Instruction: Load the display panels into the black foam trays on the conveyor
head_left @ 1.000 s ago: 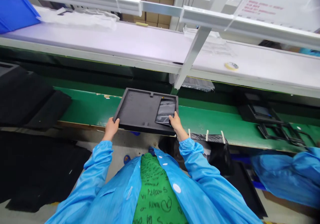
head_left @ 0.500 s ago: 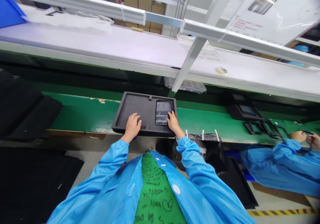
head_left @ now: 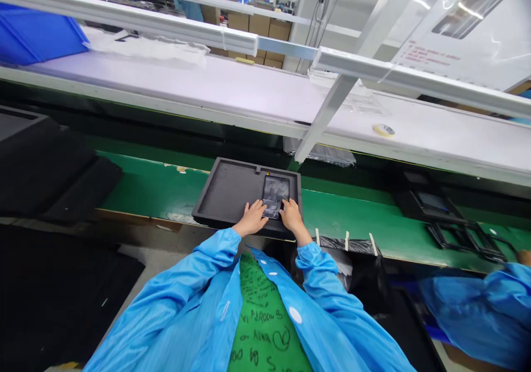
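A black foam tray (head_left: 232, 189) lies on the green bench in front of me. In its right part sits a flat rectangular panel with a dark, glossy screen (head_left: 276, 188). My left hand (head_left: 252, 217) rests at the panel's lower left corner, fingers stretched out over the tray. On the panel's lower right edge lies my right hand (head_left: 291, 215), its fingers spread. Neither hand grips anything that I can see. A small yellow tab (head_left: 267, 174) shows at the panel's top edge.
Black foam pieces (head_left: 53, 167) are stacked at the left. To the right are black frames (head_left: 464, 239), a dark device (head_left: 431, 200) and a co-worker's blue sleeve (head_left: 506, 289). A black bag (head_left: 365, 267) hangs at the bench edge. The white shelf (head_left: 249, 93) above carries a tape roll (head_left: 384, 130).
My left hand has moved right, from the tray's bare left part to the panel's lower left corner. My right hand stays at the panel's right edge. The camera view has shifted left.
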Action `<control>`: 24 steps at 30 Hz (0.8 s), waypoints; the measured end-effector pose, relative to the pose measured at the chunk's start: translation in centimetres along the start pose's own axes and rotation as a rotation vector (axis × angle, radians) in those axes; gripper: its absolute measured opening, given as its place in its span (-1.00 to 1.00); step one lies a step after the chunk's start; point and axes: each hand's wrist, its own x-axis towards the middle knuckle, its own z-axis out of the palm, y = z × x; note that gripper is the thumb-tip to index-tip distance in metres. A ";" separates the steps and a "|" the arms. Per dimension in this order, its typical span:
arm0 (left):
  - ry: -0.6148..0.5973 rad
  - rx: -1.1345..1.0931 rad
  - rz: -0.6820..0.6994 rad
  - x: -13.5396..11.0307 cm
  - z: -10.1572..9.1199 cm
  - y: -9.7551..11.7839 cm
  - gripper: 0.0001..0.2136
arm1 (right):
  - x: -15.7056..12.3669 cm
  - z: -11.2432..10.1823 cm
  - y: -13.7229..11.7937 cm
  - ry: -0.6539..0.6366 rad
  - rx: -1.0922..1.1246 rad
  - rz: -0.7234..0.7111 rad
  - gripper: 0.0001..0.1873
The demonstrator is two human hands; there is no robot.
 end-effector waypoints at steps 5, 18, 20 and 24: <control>0.001 0.032 0.029 -0.3 0.4 -0.1 -0.52 | -1.4 -0.8 -0.1 0.018 -0.079 -0.032 -0.40; 0.627 -0.076 -0.156 -4.3 -1.4 -4.3 -0.61 | 0.2 0.5 2.4 0.343 0.011 -0.558 -0.25; 0.792 -0.138 -0.378 -6.3 -3.4 -7.1 -0.57 | 0.7 -1.2 2.8 0.363 0.065 -0.474 -0.21; 0.654 -0.472 -0.660 -7.9 -6.8 -13.5 -0.52 | 2.8 -2.9 5.0 0.260 0.217 -0.140 -0.03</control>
